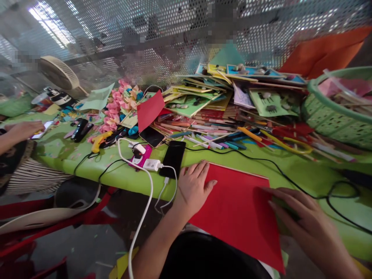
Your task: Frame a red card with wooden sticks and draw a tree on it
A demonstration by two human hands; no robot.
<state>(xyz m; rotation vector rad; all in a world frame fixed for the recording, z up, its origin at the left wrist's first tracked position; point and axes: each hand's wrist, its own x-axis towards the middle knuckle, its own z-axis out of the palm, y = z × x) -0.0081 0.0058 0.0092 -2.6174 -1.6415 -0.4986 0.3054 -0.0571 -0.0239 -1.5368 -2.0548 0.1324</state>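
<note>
A flat red rectangular paper sheet [235,209] lies between the left hand [193,184], fingers together on its ten-o'clock corner, and the right hand [309,219], fingers extended at its two-o'clock edge.

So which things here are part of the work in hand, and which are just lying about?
In use: large red sheet; left hand on it; right hand at its right edge.

Apparently just lying about: phones; yellow glue gun; fan; green basket.

passage: above red sheet [238,209] | left: black phone [173,155] | beyond: black cable [255,158], pens [213,143]
</note>
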